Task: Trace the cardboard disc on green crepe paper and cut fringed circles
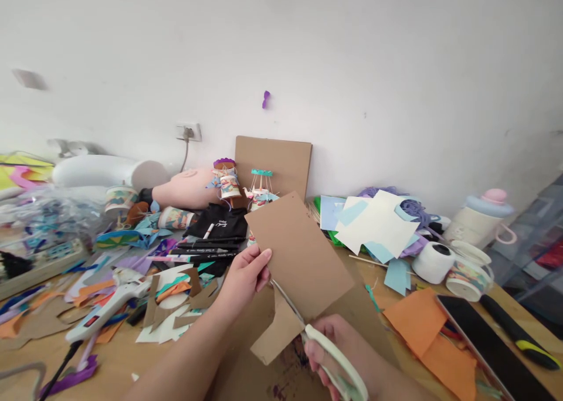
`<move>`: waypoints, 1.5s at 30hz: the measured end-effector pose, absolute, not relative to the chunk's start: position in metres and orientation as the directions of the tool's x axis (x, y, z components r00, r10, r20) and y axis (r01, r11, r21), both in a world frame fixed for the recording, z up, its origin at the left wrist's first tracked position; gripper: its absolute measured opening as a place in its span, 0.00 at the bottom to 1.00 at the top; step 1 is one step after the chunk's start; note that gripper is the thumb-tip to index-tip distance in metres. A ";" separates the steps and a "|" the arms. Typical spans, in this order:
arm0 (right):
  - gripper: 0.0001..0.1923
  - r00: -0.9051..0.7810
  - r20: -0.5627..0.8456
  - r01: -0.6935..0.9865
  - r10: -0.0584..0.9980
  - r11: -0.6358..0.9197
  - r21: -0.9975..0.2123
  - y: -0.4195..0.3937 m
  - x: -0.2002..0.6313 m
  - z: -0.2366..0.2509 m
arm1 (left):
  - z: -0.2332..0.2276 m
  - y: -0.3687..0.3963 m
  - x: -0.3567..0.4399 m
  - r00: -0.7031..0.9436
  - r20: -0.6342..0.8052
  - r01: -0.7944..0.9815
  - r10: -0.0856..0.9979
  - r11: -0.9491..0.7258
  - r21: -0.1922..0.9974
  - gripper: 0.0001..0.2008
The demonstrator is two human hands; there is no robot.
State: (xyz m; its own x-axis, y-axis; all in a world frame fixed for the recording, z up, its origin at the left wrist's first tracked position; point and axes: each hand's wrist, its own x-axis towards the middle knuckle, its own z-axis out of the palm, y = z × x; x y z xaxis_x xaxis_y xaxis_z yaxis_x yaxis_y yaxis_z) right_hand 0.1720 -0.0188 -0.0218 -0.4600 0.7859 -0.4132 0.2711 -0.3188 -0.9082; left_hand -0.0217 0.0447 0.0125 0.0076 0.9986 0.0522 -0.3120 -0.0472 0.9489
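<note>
brown cardboard [303, 254], thumb-pinched by the closed left hand [246, 272], might tear if cream-handled scissors [329, 342], gripped in the curled right hand [349, 337], twist.

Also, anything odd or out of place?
Dark purple blotches on the brown sheet near the scissors, perhaps spilled paint or ink. And a purple scrap sits up on the wall, away from the other scraps.

The wooden table [116, 363] carries a stained cardboard sheet [246, 377], orange sheets [416, 322] and a white spool [433, 263].
</note>
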 end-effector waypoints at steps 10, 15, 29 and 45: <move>0.21 -0.368 -0.512 0.394 0.776 -0.369 -0.842 -0.020 0.166 -0.013 | -0.002 0.054 -0.019 -0.074 -0.016 -0.322 0.997 -0.009 0.947 0.16; 0.20 -0.174 -0.428 0.604 0.887 -0.248 -0.758 -0.001 0.194 0.016 | -0.008 0.063 -0.033 -0.244 0.023 -0.307 0.969 -0.100 0.946 0.16; 0.12 0.247 -0.225 0.953 0.943 -0.278 -0.121 0.035 0.272 0.025 | -0.006 0.018 -0.002 0.089 -0.033 0.145 0.995 0.020 0.989 0.11; 0.19 0.289 -0.212 0.944 0.934 -0.315 -0.099 0.037 0.299 0.021 | -0.040 -0.034 -0.057 -0.061 0.062 0.427 0.996 -0.030 0.904 0.07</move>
